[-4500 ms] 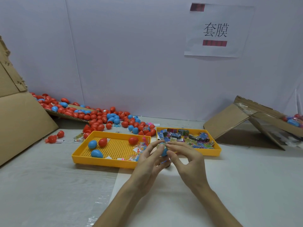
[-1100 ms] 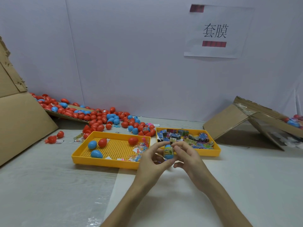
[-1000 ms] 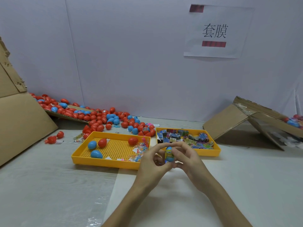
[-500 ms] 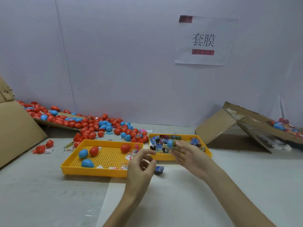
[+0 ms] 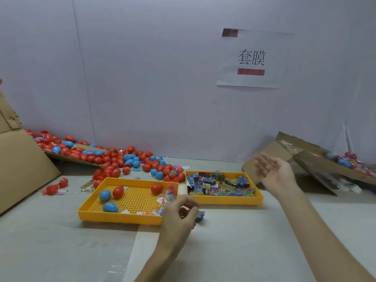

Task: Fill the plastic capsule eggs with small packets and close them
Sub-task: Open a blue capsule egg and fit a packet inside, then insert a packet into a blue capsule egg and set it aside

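Observation:
My right hand [image 5: 274, 173] is raised to the right of the packet tray, fingers spread and blurred, holding nothing. A blurred blue egg [image 5: 331, 155] is over the flap of the cardboard box [image 5: 317, 163] on the right. My left hand [image 5: 179, 212] hovers at the front right corner of the left yellow tray [image 5: 122, 217], fingers loosely curled and empty. That tray holds two blue eggs [image 5: 110, 207], two red eggs [image 5: 118, 191] and small clear packets. The right yellow tray [image 5: 225, 200] holds several printed packets. One blue packet [image 5: 200, 215] lies on the table by my left hand.
A heap of red and blue eggs [image 5: 122, 159] spills from a cardboard flap along the back wall at left. A large cardboard sheet [image 5: 20, 169] leans at far left. A paper sign [image 5: 252, 58] hangs on the white wall.
My hands held a blue egg together; the right hand then carried it away to the right and let it go toward the right box. The left hand stayed by the tray, empty.

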The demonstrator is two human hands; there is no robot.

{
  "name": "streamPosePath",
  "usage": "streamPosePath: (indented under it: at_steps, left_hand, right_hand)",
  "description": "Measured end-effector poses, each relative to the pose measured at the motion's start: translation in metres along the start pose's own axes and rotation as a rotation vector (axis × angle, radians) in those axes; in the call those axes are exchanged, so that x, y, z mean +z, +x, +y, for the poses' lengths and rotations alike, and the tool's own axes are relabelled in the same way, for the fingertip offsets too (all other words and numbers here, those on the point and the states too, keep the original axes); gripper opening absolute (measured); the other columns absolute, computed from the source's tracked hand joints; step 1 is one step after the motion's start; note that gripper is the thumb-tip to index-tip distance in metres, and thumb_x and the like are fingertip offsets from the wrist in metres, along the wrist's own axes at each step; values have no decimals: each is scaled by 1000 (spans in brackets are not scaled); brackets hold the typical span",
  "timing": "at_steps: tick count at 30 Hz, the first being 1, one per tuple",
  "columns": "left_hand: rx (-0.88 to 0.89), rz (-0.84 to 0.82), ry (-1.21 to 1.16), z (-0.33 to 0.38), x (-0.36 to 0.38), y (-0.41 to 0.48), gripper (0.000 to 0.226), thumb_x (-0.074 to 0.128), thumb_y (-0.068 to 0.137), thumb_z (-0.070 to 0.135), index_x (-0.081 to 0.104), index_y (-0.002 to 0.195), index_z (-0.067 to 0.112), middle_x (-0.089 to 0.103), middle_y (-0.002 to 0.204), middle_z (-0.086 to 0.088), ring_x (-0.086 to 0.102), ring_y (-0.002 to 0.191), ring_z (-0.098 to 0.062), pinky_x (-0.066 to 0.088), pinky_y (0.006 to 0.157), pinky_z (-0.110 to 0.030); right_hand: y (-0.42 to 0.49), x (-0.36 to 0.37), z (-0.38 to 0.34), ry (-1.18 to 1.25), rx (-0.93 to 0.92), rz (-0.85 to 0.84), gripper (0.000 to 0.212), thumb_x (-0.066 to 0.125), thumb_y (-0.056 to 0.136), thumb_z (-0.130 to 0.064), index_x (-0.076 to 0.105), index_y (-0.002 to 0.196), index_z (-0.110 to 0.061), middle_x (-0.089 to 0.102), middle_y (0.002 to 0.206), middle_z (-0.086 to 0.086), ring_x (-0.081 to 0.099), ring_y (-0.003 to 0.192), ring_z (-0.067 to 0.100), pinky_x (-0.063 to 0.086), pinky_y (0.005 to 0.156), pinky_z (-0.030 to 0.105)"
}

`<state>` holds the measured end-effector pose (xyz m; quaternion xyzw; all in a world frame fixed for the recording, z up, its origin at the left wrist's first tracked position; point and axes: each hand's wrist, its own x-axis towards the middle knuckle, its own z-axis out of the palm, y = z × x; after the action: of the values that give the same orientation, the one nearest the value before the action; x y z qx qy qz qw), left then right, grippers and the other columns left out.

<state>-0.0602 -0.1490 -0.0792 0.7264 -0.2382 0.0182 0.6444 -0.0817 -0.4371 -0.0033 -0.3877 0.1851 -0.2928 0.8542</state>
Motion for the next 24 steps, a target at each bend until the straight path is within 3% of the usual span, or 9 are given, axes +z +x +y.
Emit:
streamPosePath:
  at_steps: [6,10,13,16,18,21,24]
  left_hand:
    - [-22,-7,16,2,-2,-1,21,63,93,2,69,83,20,66,74,6,64,61,-14,52,57,-21]
    - [-92,-49,-108,3,-7,3,18,59,95,0,70,86,11,67,70,-2,64,57,-18,58,58,-33]
    - [-28,-21,-106,5,-17,7,23,57,96,-1,71,88,16,67,69,-3,65,58,-18,56,56,-28]
    - [106,57,137,9,-43,24,28,61,96,6,70,86,31,70,77,12,67,74,-5,55,63,-20]
    - [95,85,352,9,-70,42,24,63,96,13,70,92,36,70,91,19,64,89,0,54,73,-16]
    - [-133,99,888,-2,-116,62,27,68,94,29,66,120,36,63,125,9,56,117,-12,53,95,-35]
    - [-378,24,1091,-17,-149,69,42,75,88,34,61,128,33,57,128,3,54,115,-18,54,96,-40]
  right_hand:
    - [-8,-8,56,-637,-292,64,24,49,95,4,72,98,-3,69,69,5,58,48,10,52,52,21]
    - [-2,5,67,-1085,-461,-104,20,59,94,-1,75,90,-13,71,79,0,62,65,13,50,62,27]
    - [7,16,67,-1379,-454,-269,13,69,92,-12,75,89,-23,71,89,-6,62,80,11,43,62,23]
    - [17,23,66,-1589,-381,-363,7,71,92,-20,76,90,-24,71,90,-9,62,83,5,44,65,19]
    - [23,25,63,-1703,-338,-362,5,72,91,-21,73,89,-26,70,90,-8,61,82,3,46,65,19]
    - [28,22,58,-1860,-211,-389,7,78,85,-24,71,87,-27,69,91,-4,63,80,7,48,61,19]
    - [30,17,59,-1899,-114,-439,5,79,84,-23,75,84,-26,70,88,-6,64,80,6,45,60,15]
